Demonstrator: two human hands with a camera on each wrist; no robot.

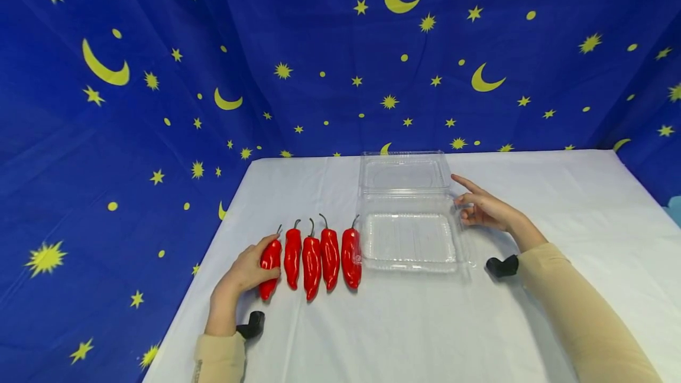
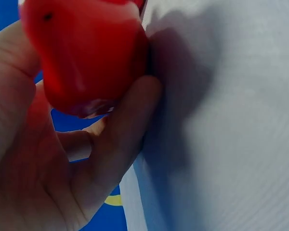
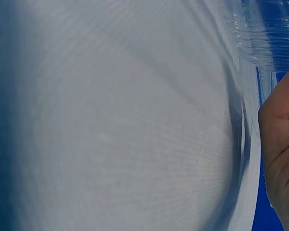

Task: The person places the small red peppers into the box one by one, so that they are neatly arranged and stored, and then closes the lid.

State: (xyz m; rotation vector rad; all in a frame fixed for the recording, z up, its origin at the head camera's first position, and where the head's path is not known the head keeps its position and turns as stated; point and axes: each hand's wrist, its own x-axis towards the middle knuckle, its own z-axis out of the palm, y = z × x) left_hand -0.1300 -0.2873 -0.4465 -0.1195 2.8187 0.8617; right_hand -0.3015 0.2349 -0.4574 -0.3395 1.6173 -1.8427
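Note:
Several red peppers [image 1: 319, 259] lie side by side on the white tablecloth [image 1: 404, 324]. My left hand [image 1: 266, 268] grips the leftmost pepper [image 1: 273, 257] at the row's left end. In the left wrist view that pepper [image 2: 86, 53] fills the top, with my fingers [image 2: 120, 139] curled round it. A clear plastic clamshell box [image 1: 409, 238] lies open to the right of the row, its lid [image 1: 404, 173] folded back. My right hand [image 1: 470, 203] is at the box's right side near the hinge, index finger stretched out, holding nothing. The right wrist view shows the box's ribbed edge [image 3: 265, 38] beside my right hand [image 3: 282, 139].
A blue backdrop [image 1: 159, 75] with yellow stars and moons hangs behind and drops past the table's left edge. Black wrist camera mounts sit by each sleeve [image 1: 502, 266] [image 1: 252, 325]. White cloth stretches in front of and to the right of the box.

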